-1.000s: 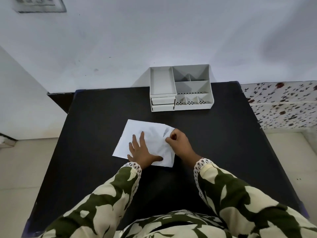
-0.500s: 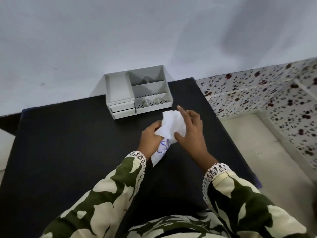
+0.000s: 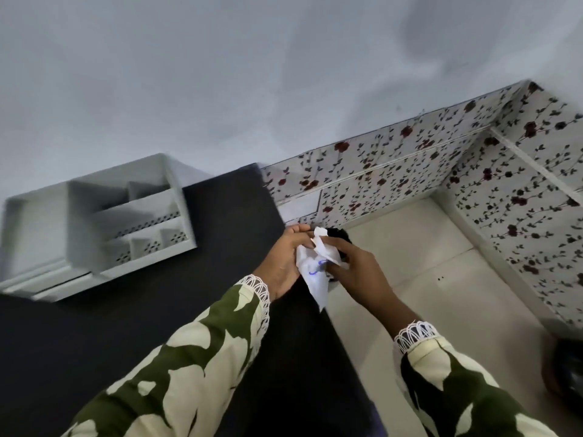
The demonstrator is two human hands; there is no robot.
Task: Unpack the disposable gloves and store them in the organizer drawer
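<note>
A crumpled white packet (image 3: 317, 269) with blue print is held between both hands at the right edge of the black table (image 3: 239, 212). My left hand (image 3: 284, 263) grips its left side. My right hand (image 3: 356, 269) pinches its upper right part, out past the table edge over the floor. A dark thing (image 3: 338, 234) shows just behind the packet; I cannot tell what it is. The white organizer (image 3: 94, 222) stands at the table's back left, blurred, with open top compartments and shut drawers at its lower left.
Flowered tiles (image 3: 426, 171) line the base of the wall to the right, above a pale floor (image 3: 441, 294). A dark round object (image 3: 568, 370) sits on the floor at the right edge. A plain grey wall rises behind the table.
The flat packet was lifted off the table and bunched up between both hands. The view swung right and the hands moved to the table's right edge.
</note>
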